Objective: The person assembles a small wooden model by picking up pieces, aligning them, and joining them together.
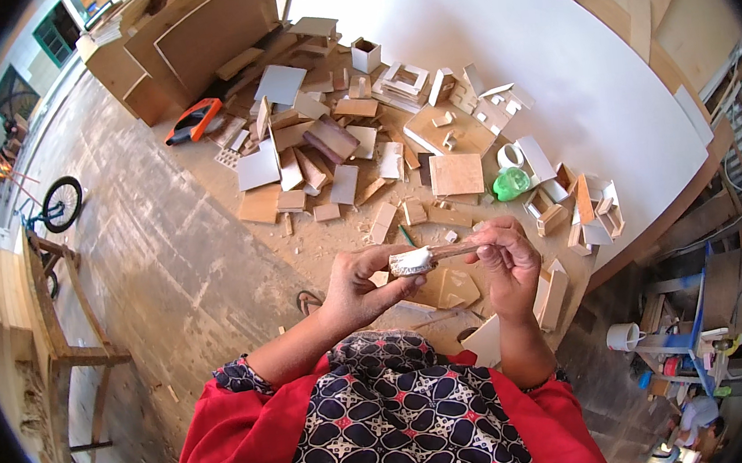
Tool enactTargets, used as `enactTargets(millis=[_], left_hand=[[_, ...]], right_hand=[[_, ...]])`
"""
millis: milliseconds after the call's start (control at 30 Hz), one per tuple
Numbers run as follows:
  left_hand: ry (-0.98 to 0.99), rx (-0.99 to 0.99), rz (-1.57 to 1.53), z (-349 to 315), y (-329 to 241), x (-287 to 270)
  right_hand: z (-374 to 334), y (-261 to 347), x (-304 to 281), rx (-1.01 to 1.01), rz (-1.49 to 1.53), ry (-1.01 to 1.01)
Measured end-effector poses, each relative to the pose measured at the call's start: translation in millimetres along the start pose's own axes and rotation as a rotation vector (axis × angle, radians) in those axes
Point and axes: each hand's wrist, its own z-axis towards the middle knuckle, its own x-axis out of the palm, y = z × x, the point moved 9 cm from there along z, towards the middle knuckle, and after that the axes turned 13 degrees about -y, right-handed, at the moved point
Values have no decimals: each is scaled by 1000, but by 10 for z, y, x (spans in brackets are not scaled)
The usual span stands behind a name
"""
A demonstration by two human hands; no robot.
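Observation:
My left hand [354,290] is closed on a small wooden block [410,270], pinched between thumb and fingers in front of my chest. Thick white paste, like glue, covers the top of the block. In my right hand [509,259] is a thin, flat wooden stick [456,250], gripped at its right end. The stick's left tip touches or nearly touches the white paste. Beneath both hands lie wood offcuts, among them a pale flat piece [457,289] and a long narrow piece [551,293] near my right forearm.
Ahead spreads a heap of wood scraps [328,138], with an orange-and-black saw [194,122] at its left edge. A green bottle [511,184] and a white ring [510,156] sit to the right. Behind stands a large white panel [568,64]. A wooden bench [82,355] stands left.

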Motion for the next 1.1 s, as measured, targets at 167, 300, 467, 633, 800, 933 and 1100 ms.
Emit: enactTargets(millis=[167, 300, 467, 633, 800, 933, 1100], left_hand=[[5, 28, 23, -11, -52, -20], [89, 28, 51, -26, -71, 23], [88, -65, 0, -38, 15, 17], [65, -89, -53, -27, -27, 7], [28, -25, -35, 3, -70, 8], [22, -12, -18, 4, -78, 29], [63, -46, 64, 1, -19, -2]], right_hand=[[22, -10, -50, -4, 7, -50], [-2, 47, 38, -59, -28, -52], [-19, 155, 45, -176, -105, -2], [24, 150, -20, -106, -7, 5], [23, 74, -59, -22, 91, -30], [2, 23, 80, 15, 115, 21], [28, -76, -26, 87, 160, 15]])
